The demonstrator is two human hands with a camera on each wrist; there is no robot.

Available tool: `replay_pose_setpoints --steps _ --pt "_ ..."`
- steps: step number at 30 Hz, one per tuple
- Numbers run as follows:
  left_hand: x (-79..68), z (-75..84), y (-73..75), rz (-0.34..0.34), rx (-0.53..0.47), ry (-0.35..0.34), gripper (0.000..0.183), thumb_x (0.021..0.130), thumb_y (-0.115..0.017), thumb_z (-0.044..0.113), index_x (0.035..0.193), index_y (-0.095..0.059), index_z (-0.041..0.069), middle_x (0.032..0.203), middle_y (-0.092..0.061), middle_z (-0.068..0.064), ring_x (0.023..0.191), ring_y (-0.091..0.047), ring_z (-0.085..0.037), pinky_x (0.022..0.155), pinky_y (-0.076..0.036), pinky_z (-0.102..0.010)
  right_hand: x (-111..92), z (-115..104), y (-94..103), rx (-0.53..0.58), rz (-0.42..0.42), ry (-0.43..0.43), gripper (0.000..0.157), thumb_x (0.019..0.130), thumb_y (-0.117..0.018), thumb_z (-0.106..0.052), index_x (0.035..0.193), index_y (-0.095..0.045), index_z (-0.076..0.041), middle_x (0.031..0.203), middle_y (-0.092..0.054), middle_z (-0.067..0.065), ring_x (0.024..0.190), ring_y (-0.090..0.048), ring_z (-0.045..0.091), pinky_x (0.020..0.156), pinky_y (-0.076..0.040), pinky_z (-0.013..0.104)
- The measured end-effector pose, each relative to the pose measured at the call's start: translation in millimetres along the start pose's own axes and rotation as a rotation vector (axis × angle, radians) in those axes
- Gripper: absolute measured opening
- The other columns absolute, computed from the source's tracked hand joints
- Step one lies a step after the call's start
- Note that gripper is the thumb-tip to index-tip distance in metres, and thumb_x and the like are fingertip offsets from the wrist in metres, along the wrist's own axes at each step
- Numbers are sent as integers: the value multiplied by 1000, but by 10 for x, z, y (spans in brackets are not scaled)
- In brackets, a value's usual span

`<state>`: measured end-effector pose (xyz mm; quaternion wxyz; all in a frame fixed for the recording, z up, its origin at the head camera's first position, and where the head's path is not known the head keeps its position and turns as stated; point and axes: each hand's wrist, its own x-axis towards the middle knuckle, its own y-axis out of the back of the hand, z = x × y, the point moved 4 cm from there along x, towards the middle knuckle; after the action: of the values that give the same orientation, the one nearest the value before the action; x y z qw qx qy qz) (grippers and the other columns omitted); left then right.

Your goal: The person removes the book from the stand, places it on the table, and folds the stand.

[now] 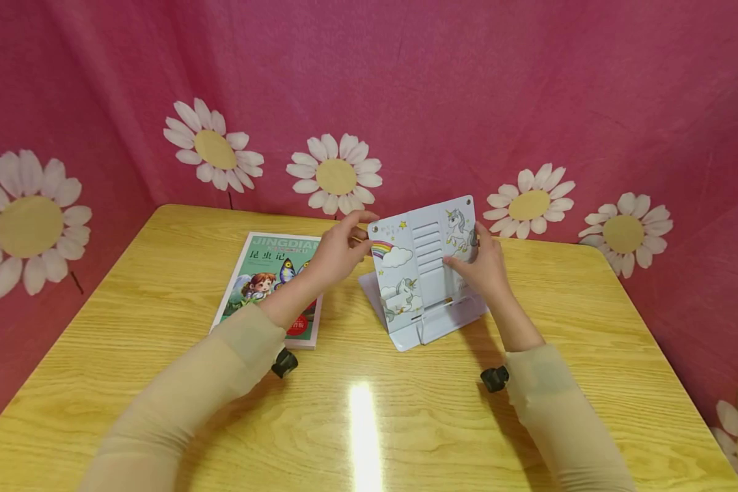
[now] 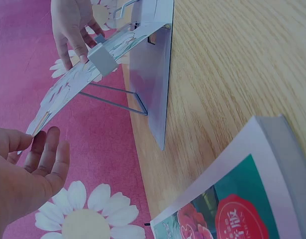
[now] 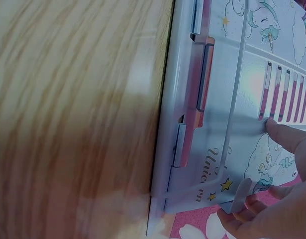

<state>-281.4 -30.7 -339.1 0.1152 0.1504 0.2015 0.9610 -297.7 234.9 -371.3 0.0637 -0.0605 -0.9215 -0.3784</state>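
Note:
A white metal book stand [image 1: 429, 280] printed with unicorns and a rainbow stands propped up on the table, its slotted panel leaning back over a flat base [image 2: 150, 74]. My left hand [image 1: 343, 250] pinches the panel's upper left edge between thumb and fingers. At the right edge, my right hand [image 1: 483, 263] grips the panel, thumb [image 3: 287, 135] across the front near the slots and the other fingers around the side. Behind the panel, a wire support leg [image 2: 115, 102] reaches down to the base. A wire page holder [image 3: 236, 99] crosses the lower front.
A thick paperback book [image 1: 270, 287] with a green cover lies left of the stand, partly under my left forearm. The wooden table [image 1: 418, 403] backs onto a pink curtain [image 1: 430, 89] printed with large daisies.

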Motion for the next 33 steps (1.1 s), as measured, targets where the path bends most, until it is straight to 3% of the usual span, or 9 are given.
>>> replay_pose_setpoints --steps 8,14,21,28,33 --pt "30 -18 -22 2 -42 27 37 92 -54 2 128 -51 13 91 -61 -12 74 -64 -22 71 -57 -30 -16 -3 -7 -27 -4 -17 88 81 -74 -22 148 -21 -2 134 -36 29 116 -39 38 97 -36 50" --pt "30 -17 -30 1 -47 24 38 92 -55 1 128 -50 12 90 -62 -13 70 -64 -21 69 -56 -30 9 0 4 -16 16 17 84 78 -77 -17 144 -27 2 127 -43 28 113 -44 39 91 -41 46" --pt "12 -2 -23 1 -38 35 39 91 -56 1 128 -50 12 91 -62 -13 72 -64 -24 67 -55 -27 26 19 -5 -1 -8 10 86 79 -76 -18 146 -25 -1 130 -42 25 113 -46 38 93 -42 46" --pt "-27 11 -8 3 -62 25 39 90 -57 0 127 -51 11 88 -61 -14 67 -64 -21 71 -57 -36 49 19 -5 12 -22 28 86 79 -77 -17 146 -26 -1 132 -42 25 115 -47 39 96 -43 49" --pt "-62 3 1 17 -49 18 39 90 -57 -1 126 -52 11 89 -64 -14 67 -64 -19 68 -56 -30 58 6 -16 15 -32 42 86 78 -77 -17 145 -26 -1 131 -43 25 113 -48 39 95 -44 49"
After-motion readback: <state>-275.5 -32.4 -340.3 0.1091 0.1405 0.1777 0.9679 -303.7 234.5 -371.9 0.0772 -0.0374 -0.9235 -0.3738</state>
